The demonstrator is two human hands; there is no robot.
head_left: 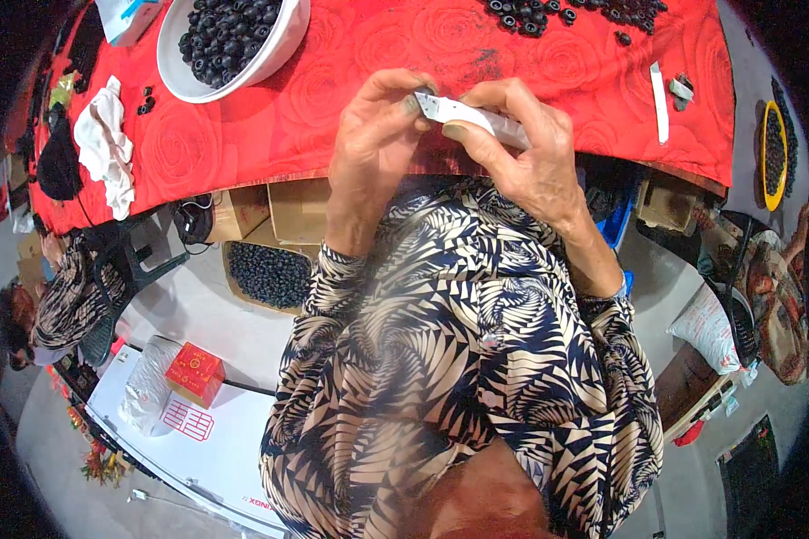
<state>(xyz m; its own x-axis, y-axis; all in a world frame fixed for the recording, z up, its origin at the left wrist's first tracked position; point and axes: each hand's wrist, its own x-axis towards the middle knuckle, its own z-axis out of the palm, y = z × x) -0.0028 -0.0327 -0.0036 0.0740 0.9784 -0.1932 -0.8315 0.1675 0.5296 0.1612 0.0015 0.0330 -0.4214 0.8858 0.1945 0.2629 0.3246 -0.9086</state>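
My right hand (539, 144) is closed around a white-handled utility knife (490, 124) above the near edge of the red-covered table. Its short blade points left and meets the fingertips of my left hand (368, 135). Those fingertips are pinched on a small black ring-like part (427, 89), mostly hidden by the fingers and blade. Beyond my left hand stands a white bowl (292, 45) filled with black round parts (229, 40). More black parts (530, 13) lie loose at the far right of the table.
A white cloth (106, 148) lies at the table's left, a white strip (659, 103) at its right. Below the table sits a cardboard box with many black parts (270, 274). A yellow basin (771, 157) is far right. Other people (81, 287) sit at both sides.
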